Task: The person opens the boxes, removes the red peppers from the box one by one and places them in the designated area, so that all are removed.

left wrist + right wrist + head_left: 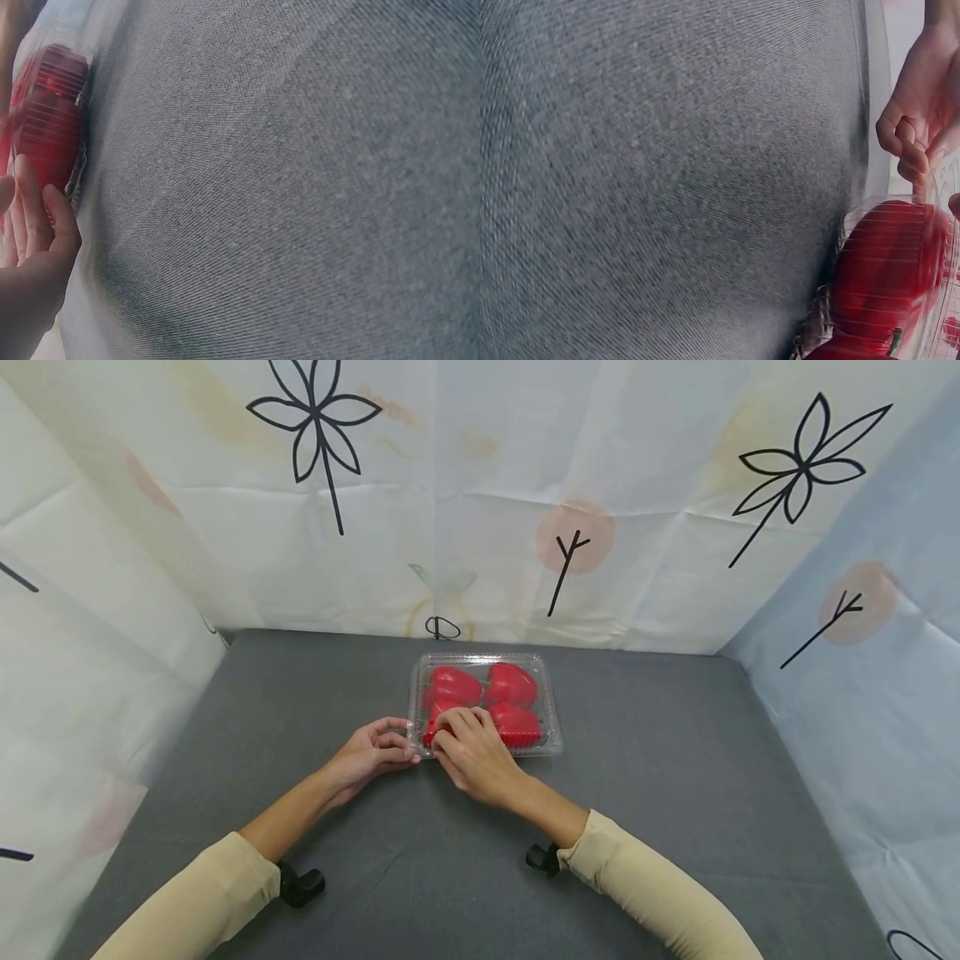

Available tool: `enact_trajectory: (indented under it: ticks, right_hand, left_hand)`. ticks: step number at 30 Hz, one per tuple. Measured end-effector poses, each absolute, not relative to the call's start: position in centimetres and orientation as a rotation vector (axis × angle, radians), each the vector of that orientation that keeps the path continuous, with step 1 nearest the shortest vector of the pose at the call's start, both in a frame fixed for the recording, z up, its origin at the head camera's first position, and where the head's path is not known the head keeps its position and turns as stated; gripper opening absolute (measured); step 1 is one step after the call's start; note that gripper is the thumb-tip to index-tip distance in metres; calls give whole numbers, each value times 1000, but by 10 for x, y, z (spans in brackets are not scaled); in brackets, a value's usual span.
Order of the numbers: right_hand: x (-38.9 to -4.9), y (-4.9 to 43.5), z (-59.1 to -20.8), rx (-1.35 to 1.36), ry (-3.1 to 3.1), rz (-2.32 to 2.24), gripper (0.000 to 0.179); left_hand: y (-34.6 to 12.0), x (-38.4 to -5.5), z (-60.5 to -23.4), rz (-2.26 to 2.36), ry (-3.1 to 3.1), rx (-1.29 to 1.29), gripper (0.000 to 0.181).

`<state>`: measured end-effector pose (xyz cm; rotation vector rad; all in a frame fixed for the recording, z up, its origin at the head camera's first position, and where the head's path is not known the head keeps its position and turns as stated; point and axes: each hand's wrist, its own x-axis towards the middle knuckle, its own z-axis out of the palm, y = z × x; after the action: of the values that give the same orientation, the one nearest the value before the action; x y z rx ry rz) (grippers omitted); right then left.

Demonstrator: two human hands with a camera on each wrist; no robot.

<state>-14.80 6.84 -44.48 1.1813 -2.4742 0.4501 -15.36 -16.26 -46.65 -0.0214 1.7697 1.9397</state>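
A clear plastic box (553,727) lies on the table with several red bell peppers (512,683) inside it, a green stem showing on one. At its front left corner, my left hand (372,752) pinches the plastic rim between thumb and fingertips; the right wrist view also shows this left hand (922,112) at the corner. My right hand (476,756) lies over the front left part of the box, its fingers bent down and covering part of a pepper. I cannot tell whether these fingers grip the plastic or only press on it.
A grey cloth (660,793) covers the table under the box. White printed fabric walls (487,460) stand behind it and at both sides. Black wrist mounts (302,887) show below both cream sleeves (202,893).
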Motion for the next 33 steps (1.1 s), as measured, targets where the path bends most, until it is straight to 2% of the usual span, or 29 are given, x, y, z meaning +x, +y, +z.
enact_trajectory:
  ticks: [14, 17, 24, 33]
  right_hand:
    - [-150, 75, -443, 1249, -2413, 501, 18]
    - [-152, 78, -442, 1286, -2375, 498, 26]
    - [-155, 94, -438, 1247, -2359, 407, 63]
    - [-159, 123, -441, 1054, -2366, 423, 72]
  left_hand:
    - [-163, -153, -462, 1929, 1780, -57, 50]
    - [-162, -154, -461, 1941, 1800, -60, 50]
    - [-160, -155, -460, 1917, 1850, -118, 52]
    - [-157, -155, -460, 1923, 1884, -126, 50]
